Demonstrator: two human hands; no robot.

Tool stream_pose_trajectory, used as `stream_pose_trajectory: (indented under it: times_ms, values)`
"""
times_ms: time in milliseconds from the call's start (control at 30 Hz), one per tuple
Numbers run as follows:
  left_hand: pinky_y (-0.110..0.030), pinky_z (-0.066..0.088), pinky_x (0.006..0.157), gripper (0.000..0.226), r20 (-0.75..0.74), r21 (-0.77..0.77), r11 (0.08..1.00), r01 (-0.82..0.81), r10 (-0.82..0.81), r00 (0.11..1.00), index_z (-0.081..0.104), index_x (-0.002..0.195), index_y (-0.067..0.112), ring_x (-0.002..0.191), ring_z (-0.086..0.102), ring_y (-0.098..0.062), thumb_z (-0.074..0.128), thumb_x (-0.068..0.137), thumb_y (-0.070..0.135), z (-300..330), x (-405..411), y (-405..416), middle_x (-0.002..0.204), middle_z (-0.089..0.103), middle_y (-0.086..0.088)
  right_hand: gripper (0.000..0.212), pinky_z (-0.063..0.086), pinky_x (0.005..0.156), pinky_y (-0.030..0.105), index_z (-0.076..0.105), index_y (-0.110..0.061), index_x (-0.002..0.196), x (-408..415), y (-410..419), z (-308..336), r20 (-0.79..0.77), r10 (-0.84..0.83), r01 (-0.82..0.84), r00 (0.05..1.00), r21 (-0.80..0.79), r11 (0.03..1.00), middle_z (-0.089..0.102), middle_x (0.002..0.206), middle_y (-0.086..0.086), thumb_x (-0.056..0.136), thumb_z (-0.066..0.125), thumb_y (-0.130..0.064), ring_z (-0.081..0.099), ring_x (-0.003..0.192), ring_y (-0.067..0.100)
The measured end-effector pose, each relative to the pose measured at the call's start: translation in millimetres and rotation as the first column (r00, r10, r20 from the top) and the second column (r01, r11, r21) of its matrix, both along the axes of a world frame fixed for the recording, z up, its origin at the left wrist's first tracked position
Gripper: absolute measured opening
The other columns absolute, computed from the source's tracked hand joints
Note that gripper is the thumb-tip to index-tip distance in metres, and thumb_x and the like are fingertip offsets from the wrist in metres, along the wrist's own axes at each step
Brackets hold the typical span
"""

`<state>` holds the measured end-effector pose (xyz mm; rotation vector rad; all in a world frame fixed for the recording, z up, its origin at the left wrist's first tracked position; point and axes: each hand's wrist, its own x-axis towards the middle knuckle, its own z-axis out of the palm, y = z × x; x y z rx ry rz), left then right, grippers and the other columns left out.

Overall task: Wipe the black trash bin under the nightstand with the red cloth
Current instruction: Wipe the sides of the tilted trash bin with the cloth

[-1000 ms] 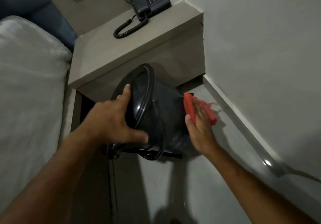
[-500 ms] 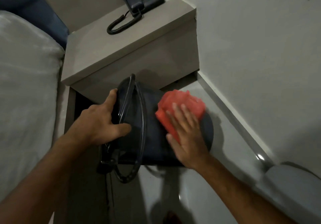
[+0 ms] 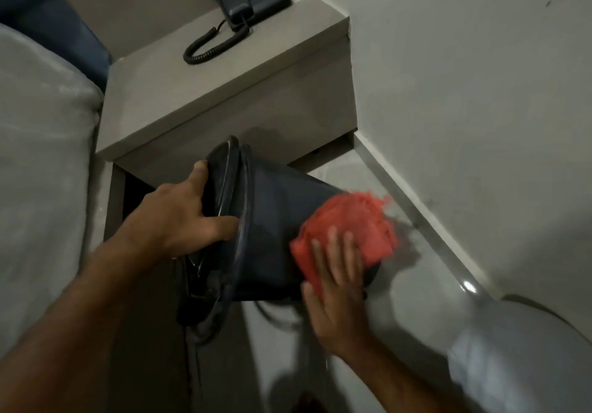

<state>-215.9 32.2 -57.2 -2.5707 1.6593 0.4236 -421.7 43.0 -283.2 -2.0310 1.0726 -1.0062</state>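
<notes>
The black trash bin was held tipped on its side in front of the nightstand, its open end to the left. The red cloth was pressed flat near its bottom end by the right hand, fingers spread. The rim was gripped by the left hand.
</notes>
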Motion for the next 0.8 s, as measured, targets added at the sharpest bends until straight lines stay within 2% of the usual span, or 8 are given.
stream_pose_trajectory:
  times_ms: [133, 267, 333, 467, 533, 600, 667, 800]
  values:
    - [-0.031, 0.051, 0.060, 0.115, 0.017, -0.027, 0.999, -0.030, 0.031, 0.999, 0.011, 0.150, 0.028, 0.069, 0.057, -0.016, 0.057, 0.054, 0.071, 0.8, -1.9, 4.0, 0.080, 0.052, 0.008, 0.059, 0.011, 0.123, 0.052, 0.011, -0.016, 0.150, -21.5, -8.2, -35.0, 0.092, -0.407, 0.317, 0.909, 0.480, 0.818, 0.006, 0.161, 0.000, 0.102, 0.044, -0.019, 0.007, 0.153, 0.037]
    - [-0.032, 0.045, 0.064, 0.115, 0.066, -0.007, 0.999, -0.041, 0.041, 0.997, 0.010, 0.150, 0.025, 0.075, 0.054, -0.020, 0.057, 0.055, 0.069, 0.2, 1.9, 3.0, 0.081, 0.047, 0.008, 0.055, 0.001, 0.124, 0.040, 0.012, -0.049, 0.147, 16.1, -10.8, 0.8, 0.332, -0.273, 0.115, 0.903, 0.424, 0.898, 0.003, 0.162, -0.023, 0.097, 0.035, -0.043, -0.005, 0.153, 0.011]
    - [-0.034, 0.048, 0.067, 0.119, 0.072, -0.003, 0.999, -0.035, 0.035, 0.997, 0.011, 0.151, 0.022, 0.079, 0.056, -0.023, 0.054, 0.052, 0.071, 0.6, 2.0, 0.1, 0.084, 0.049, 0.004, 0.054, 0.001, 0.125, 0.043, 0.018, -0.052, 0.145, 21.9, -9.3, 15.5, 0.440, -0.241, -0.010, 0.865, 0.497, 0.868, 0.006, 0.162, -0.025, 0.094, 0.036, -0.048, -0.006, 0.152, 0.004]
    - [-0.036, 0.054, 0.064, 0.116, 0.049, 0.008, 1.000, -0.023, 0.022, 0.999, 0.019, 0.147, 0.019, 0.072, 0.062, -0.023, 0.053, 0.051, 0.073, 2.0, 2.2, -1.9, 0.081, 0.058, 0.001, 0.056, -0.005, 0.122, 0.031, 0.007, -0.068, 0.142, 22.6, -16.7, 28.1, 0.318, -0.047, -0.040, 0.947, 0.261, 0.965, 0.000, 0.161, -0.034, 0.097, 0.031, -0.047, -0.009, 0.152, 0.005]
    - [-0.041, 0.058, 0.065, 0.112, 0.029, 0.011, 0.999, -0.050, 0.049, 0.998, 0.024, 0.143, 0.017, 0.070, 0.063, -0.025, 0.054, 0.050, 0.072, 3.4, 5.5, -0.9, 0.086, 0.062, -0.004, 0.057, -0.001, 0.122, 0.033, 0.009, -0.060, 0.147, 27.9, -39.2, 28.7, 0.189, -0.078, 0.039, 0.979, 0.204, 0.978, 0.011, 0.164, -0.023, 0.096, 0.031, -0.048, -0.001, 0.153, 0.012]
    - [-0.041, 0.058, 0.067, 0.114, 0.030, 0.023, 0.996, -0.084, 0.083, 0.996, 0.023, 0.146, 0.016, 0.071, 0.064, -0.025, 0.056, 0.052, 0.071, 3.7, 7.0, 2.7, 0.088, 0.061, -0.004, 0.061, 0.012, 0.122, 0.045, 0.029, -0.031, 0.153, 33.6, -71.3, 26.9, 0.078, -0.137, 0.120, 0.987, 0.195, 0.973, 0.035, 0.160, 0.000, 0.095, 0.032, -0.050, 0.019, 0.151, 0.026]
    - [-0.038, 0.057, 0.062, 0.106, 0.030, 0.010, 0.997, -0.083, 0.083, 0.996, 0.031, 0.139, 0.016, 0.067, 0.064, -0.022, 0.057, 0.052, 0.071, 3.1, 6.2, 3.9, 0.082, 0.061, -0.002, 0.066, 0.019, 0.121, 0.052, 0.042, -0.018, 0.148, 28.8, -101.7, 22.4, 0.021, -0.223, 0.210, 0.975, 0.266, 0.941, 0.046, 0.153, 0.008, 0.093, 0.032, -0.052, 0.029, 0.146, 0.030]
    - [-0.028, 0.043, 0.050, 0.089, 0.057, -0.026, 0.997, -0.066, 0.067, 0.996, 0.043, 0.114, 0.018, 0.066, 0.059, -0.018, 0.054, 0.047, 0.076, 2.2, -0.1, 0.0, 0.076, 0.060, 0.000, 0.065, 0.012, 0.123, 0.052, 0.029, -0.014, 0.154, -8.1, -98.3, -11.6, 0.015, -0.343, 0.312, 0.939, 0.384, 0.869, 0.028, 0.163, 0.008, 0.096, 0.033, -0.044, 0.016, 0.152, 0.027]
